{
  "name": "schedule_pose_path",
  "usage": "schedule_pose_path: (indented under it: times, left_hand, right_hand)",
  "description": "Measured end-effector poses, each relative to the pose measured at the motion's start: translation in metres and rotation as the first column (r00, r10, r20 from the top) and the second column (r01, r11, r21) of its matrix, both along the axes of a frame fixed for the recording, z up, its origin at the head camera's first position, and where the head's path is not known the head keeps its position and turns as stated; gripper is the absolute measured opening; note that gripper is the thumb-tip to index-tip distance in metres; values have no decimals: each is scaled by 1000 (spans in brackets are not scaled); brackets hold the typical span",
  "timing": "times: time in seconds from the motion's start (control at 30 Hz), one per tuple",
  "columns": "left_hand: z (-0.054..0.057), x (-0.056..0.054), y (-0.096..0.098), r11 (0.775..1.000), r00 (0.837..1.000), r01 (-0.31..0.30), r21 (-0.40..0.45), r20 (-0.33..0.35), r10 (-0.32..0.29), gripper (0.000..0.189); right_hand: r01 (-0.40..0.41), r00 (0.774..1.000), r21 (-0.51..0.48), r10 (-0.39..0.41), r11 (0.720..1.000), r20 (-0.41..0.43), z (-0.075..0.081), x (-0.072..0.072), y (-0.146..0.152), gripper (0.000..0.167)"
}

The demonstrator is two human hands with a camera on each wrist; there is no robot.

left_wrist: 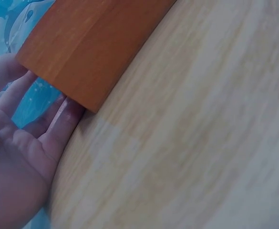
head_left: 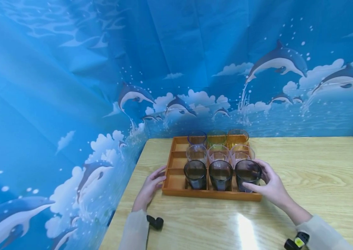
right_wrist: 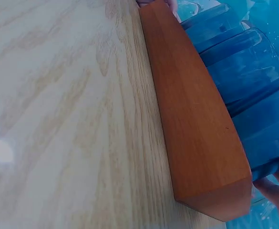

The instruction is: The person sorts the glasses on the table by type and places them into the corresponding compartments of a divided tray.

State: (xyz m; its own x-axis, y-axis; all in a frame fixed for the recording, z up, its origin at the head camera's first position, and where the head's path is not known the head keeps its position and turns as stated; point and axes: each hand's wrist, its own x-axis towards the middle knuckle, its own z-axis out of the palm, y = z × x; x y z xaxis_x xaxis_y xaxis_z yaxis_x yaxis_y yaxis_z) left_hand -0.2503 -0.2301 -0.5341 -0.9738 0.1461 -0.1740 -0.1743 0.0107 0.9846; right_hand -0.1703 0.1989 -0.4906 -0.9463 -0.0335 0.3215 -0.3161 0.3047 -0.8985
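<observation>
A wooden divided tray [head_left: 214, 195] lies on the table, with several glasses in rows of three. In its front row stand dark grey glasses, one at the left [head_left: 195, 173], one in the middle [head_left: 221, 175] and one at the right [head_left: 247, 172]. My right hand [head_left: 271, 185] holds the right-hand dark glass, thumb in front and fingers round its far side. At the tray's left side, my left hand [head_left: 151, 185] touches the wood with extended fingers; the left wrist view shows these fingers [left_wrist: 58, 124] against the tray's end [left_wrist: 77, 62].
Clear glasses [head_left: 218, 154] form the middle row. Behind them are a blue-rimmed glass [head_left: 197, 138], a greenish-yellow one [head_left: 216, 138] and an amber one [head_left: 237, 138]. A blue dolphin-print curtain [head_left: 176, 69] hangs behind and left of the wood-grain table [head_left: 320, 173].
</observation>
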Motion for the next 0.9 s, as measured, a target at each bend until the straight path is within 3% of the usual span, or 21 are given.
schedule_pose_path:
  times: [0.33, 0.47, 0.6, 0.7, 0.9]
  left_hand:
    - [13, 3, -3, 998, 998, 55, 8, 30, -55, 48]
    - [13, 6, -8, 999, 999, 39, 27, 32, -40, 46]
    - [8, 1, -11, 997, 999, 9, 81, 30, -12, 46]
    - [10, -2, -13, 995, 1000, -10, 95, 29, 7, 50]
    - [34, -6, -14, 995, 999, -29, 91, -26, 31, 50]
  right_hand:
    - [-15, 1000, 39, 14, 999, 28, -5, -1, 5, 82]
    - [-39, 998, 68, 35, 997, 55, -4, 0, 9, 82]
    - [-59, 998, 92, 55, 994, 42, -2, 1, 14, 76]
    - [-64, 998, 108, 61, 992, 34, 2, 3, 17, 70]
    - [-58, 995, 88, 65, 994, -81, 10, 2, 25, 51]
